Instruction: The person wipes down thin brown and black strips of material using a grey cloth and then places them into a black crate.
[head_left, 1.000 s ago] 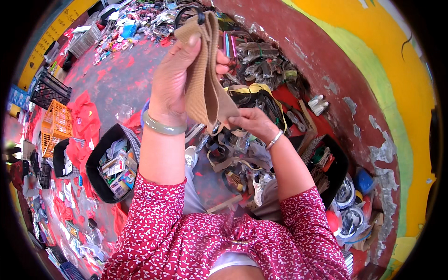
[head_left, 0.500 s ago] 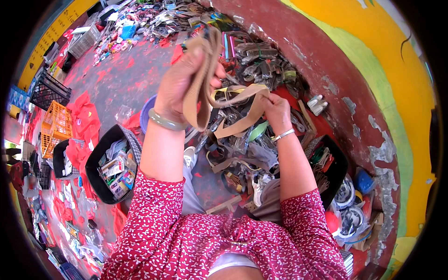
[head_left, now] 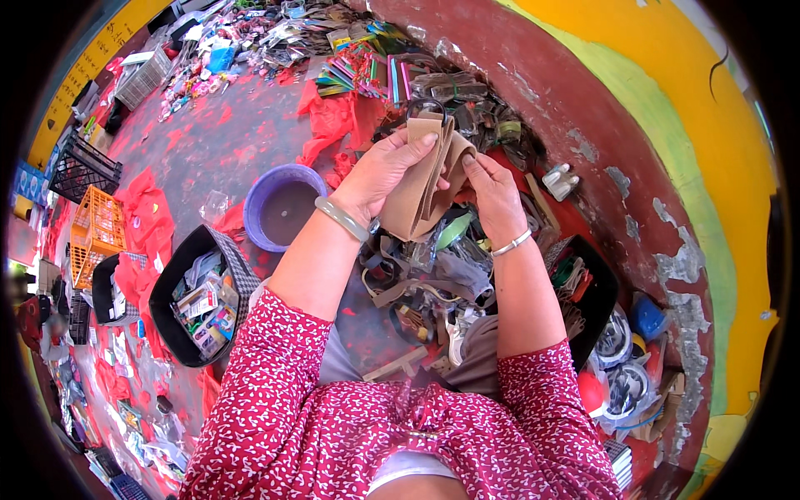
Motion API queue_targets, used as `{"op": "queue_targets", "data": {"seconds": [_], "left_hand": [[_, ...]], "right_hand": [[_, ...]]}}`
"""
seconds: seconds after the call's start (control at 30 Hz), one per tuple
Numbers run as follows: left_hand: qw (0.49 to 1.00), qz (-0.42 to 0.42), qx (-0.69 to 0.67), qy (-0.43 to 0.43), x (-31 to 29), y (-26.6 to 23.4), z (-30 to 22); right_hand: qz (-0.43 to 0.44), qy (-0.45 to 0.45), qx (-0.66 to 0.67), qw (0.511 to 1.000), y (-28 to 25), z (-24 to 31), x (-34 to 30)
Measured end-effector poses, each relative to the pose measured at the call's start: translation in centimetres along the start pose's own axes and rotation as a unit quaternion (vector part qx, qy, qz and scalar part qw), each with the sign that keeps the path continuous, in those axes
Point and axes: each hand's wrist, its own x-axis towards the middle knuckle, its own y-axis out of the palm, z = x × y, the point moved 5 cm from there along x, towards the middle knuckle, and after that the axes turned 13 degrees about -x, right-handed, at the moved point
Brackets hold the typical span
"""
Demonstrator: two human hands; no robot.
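A wide tan belt [head_left: 407,208] is folded into several layers in front of me, with a dark rounded piece, perhaps its buckle [head_left: 427,103], at the top. My left hand [head_left: 382,177] grips the folds from the left, thumb laid along the upper part. On the other side my right hand [head_left: 497,198] pinches the outer loop between thumb and fingers. Below the hands lies a tangled pile of belts and plastic wrappers [head_left: 454,271] on the floor. Part of that pile is hidden by the belt and my hands.
A purple basin [head_left: 252,208] and a black basket of packaged goods [head_left: 160,312] stand at my left. Another black basket [head_left: 611,287] is at my right, near the peeling red wall [head_left: 575,108]. Colourful strips [head_left: 358,71], wrapped bundles [head_left: 454,86] and red cloth [head_left: 317,125] lie ahead.
The long loose loops between my hands have been gathered into a shorter, flat fold. My left hand has come down, and both hands are now close together.
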Motion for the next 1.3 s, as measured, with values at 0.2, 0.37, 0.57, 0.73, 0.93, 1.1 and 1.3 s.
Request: {"op": "queue_targets", "data": {"seconds": [0.2,0.37,0.57,0.73,0.93,1.1,1.3], "left_hand": [[0.998,0.019,0.054,-0.021,0.0,0.2,0.3],[0.993,0.043,0.095,-0.061,-0.4,0.3,1.3],[0.993,0.021,0.091,-0.075,-0.5,0.4,1.7],[0.990,0.002,0.117,-0.083,-0.5,-0.3,1.7],[0.974,0.014,0.197,-0.113,-0.2,-0.6,2.5],[0.981,0.044,0.165,-0.094,-0.1,-0.5,3.0],[0.990,0.032,0.132,0.030,0.3,0.2,1.6]], "right_hand": [[-0.019,0.057,0.091,0.994,-0.6,0.2,-0.3],[-0.114,0.068,0.050,0.990,-2.0,-0.2,0.0],[-0.108,0.021,0.036,0.993,-1.5,-0.2,0.4],[-0.044,0.099,0.074,0.991,-1.3,0.9,0.0],[-0.080,0.102,-0.014,0.992,-2.5,0.5,0.2],[-0.079,0.072,0.002,0.994,-2.7,-0.4,0.4],[-0.022,-0.010,0.023,0.999,-1.2,0.4,0.1]]}}
